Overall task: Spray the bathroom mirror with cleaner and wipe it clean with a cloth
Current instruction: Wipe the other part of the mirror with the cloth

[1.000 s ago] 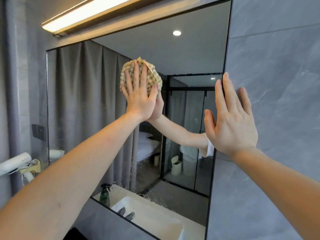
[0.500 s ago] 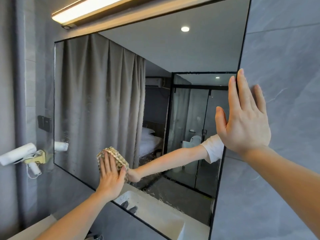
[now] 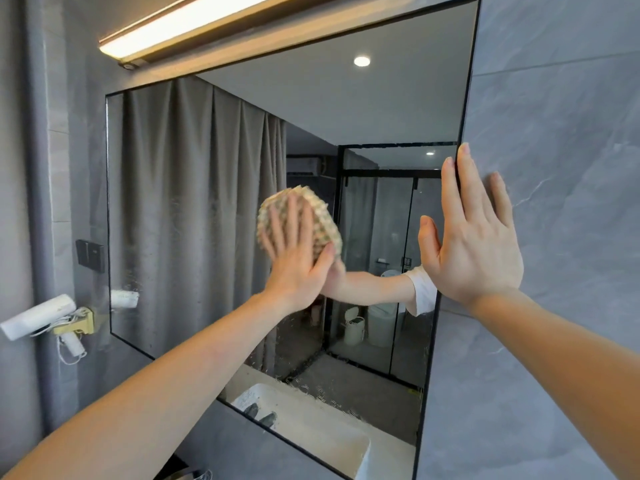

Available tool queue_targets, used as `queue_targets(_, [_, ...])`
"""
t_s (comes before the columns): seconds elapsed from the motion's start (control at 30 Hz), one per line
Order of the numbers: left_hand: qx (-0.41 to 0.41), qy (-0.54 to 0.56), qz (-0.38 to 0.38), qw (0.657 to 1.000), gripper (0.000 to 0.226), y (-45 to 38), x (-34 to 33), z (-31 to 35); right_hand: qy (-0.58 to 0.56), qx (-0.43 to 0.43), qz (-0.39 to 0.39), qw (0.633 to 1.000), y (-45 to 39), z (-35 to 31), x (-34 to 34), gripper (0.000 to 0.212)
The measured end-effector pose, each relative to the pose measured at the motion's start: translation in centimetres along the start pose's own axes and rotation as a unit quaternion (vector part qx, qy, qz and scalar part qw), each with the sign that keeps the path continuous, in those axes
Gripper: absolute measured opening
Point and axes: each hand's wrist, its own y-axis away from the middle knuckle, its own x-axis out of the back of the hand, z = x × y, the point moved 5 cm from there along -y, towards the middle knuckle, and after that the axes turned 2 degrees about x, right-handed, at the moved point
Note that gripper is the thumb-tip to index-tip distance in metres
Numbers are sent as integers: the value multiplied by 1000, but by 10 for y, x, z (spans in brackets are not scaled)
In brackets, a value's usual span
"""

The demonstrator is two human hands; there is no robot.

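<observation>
Left hand [image 3: 294, 268] flat with straight fingers, pressing a bunched beige checked cloth [image 3: 313, 223] against the big black-edged rectangular wall mirror [image 3: 194, 209], right of centre and nearer its right edge. Motion-blurred there. Right hand [image 3: 476, 244] spread flat, holding nothing, planted on the grey marbled wall tile [image 3: 561, 168] with index finger lapping the mirror's right edge. Droplets streaked along the mirror's bottom edge. White wall-mounted hair dryer [image 3: 38, 320] just off the left edge.

No legible text — (none anywhere)
</observation>
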Motion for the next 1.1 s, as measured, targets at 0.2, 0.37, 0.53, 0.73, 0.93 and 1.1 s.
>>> queue_targets(0.2, [-56,-34,52,997,78,-27,8,47,0,5,5,1000,1,-1,1,72])
queue_targets(0.37, [-70,-28,44,996,75,14,-9,22,-5,6,6,1000,1,0,0,72])
queue_targets(0.53, [-48,-51,-21,997,78,111,-45,-50,-10,4,0,1000,1,0,0,72])
queue_targets(0.73, [99,-125,-168,973,88,218,-93,-164,-11,-1,-1,1000,1,2,-1,72])
queue_targets(0.93, [166,-79,-235,954,108,226,-103,-176,-14,-1,2,1000,1,0,-1,72])
queue_targets(1.1, [181,2,-178,967,104,181,-73,-124,-14,-1,4,1000,1,0,-1,72])
